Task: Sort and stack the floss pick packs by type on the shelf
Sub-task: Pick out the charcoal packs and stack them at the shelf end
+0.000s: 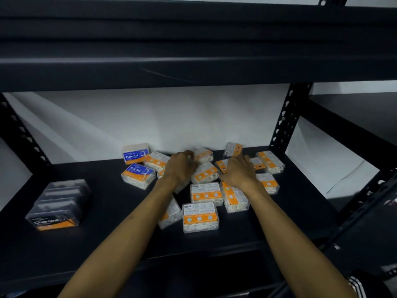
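Several clear floss pick packs with orange labels lie scattered on the dark shelf (103, 211), most of them label-back up, such as one pack (200, 217) at the front. Two packs show blue "Round" labels (138, 175) at the left of the heap. A stack of dark "Charcoal" packs (59, 204) stands apart at the far left. My left hand (180, 167) rests palm down on the middle of the heap, fingers curled over a pack at the back. My right hand (239, 172) lies flat on packs to the right. Whether either hand grips a pack is hidden.
The upper shelf's dark front beam (193, 69) hangs low over the work area. Perforated uprights stand at the back right (285, 117) and at the left (19, 134). A white wall closes the back. A second rack stands to the right.
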{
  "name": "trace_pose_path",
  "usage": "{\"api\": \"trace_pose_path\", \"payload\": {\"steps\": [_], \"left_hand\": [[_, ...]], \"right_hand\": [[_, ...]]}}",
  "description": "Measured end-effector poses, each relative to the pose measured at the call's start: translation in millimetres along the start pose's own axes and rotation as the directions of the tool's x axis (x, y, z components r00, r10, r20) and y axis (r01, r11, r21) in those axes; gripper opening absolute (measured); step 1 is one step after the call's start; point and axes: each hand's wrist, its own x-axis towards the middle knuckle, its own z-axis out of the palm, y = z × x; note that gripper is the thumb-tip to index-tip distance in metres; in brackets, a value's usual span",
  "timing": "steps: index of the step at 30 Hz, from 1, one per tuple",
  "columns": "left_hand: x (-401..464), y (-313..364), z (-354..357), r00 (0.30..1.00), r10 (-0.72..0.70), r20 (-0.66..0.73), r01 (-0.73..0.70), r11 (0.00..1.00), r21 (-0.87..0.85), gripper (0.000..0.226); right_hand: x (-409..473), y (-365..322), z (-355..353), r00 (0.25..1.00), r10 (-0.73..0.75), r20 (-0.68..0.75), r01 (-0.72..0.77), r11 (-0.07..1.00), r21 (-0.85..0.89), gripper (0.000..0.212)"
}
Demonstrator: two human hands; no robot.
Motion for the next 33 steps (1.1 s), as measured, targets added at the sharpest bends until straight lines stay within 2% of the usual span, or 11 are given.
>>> {"api": "trace_pose_path", "payload": {"steps": [3,7,11,13,15,17,22,25,30,32,33], "left_hand": [[-0.3,-2.4,0.2,1.000,0.024,-0.009,-0.024,0.998,0.057,0.032],[-2.9,5.2,-4.7,0.990,0.144,0.011,-0.144,0.988,0.057,0.054],[-3.4,18.6,-9.6,0.946,0.312,0.084,-0.315,0.949,0.028,0.071],[-7.0,28.8,-12.2,0.922,0.379,0.081,-0.379,0.925,-0.011,0.072],[-13.1,38.7,-17.8,0.905,0.425,0.015,-0.423,0.903,-0.069,0.066],[-19.1,41.8,-24.5,0.892,0.449,-0.054,-0.453,0.883,-0.122,0.057],[-37.0,26.2,-48.9,0.915,0.403,0.026,-0.396,0.907,-0.144,0.047],[-51.9,10.5,-64.9,0.945,0.321,0.057,-0.310,0.939,-0.148,0.046],[-83.5,-25.9,-100.3,0.975,0.205,0.082,-0.194,0.972,-0.133,0.043],[-98.5,-45.0,-117.2,0.984,0.160,0.075,-0.155,0.985,-0.074,0.042],[-105.7,-54.5,-126.0,0.990,0.129,0.060,-0.126,0.991,-0.041,0.044]], "right_hand": [[-1.2,0.7,-2.0,1.000,-0.002,-0.016,0.004,0.996,0.093,0.047],[-10.5,7.1,-7.6,0.998,0.001,-0.066,0.021,0.943,0.332,0.066],[-19.4,9.3,-23.6,0.976,-0.093,-0.195,0.195,0.766,0.612,0.044],[-21.3,9.3,-29.4,0.964,-0.140,-0.224,0.258,0.683,0.683,0.030],[-24.5,7.3,-31.6,0.962,-0.178,-0.209,0.274,0.609,0.744,0.019],[-29.2,4.3,-31.3,0.958,-0.208,-0.197,0.282,0.563,0.777,0.023],[-38.0,-4.0,-25.2,0.939,-0.326,-0.106,0.299,0.625,0.721,0.040],[-36.8,-22.2,-19.7,0.927,-0.359,-0.107,0.327,0.638,0.697,0.029],[-33.5,-71.8,-3.6,0.891,-0.445,-0.088,0.385,0.640,0.665,0.032],[-36.9,-97.6,1.2,0.866,-0.496,-0.065,0.406,0.621,0.670,0.028],[-37.5,-109.1,5.5,0.856,-0.513,-0.055,0.410,0.611,0.677,0.033]]}}
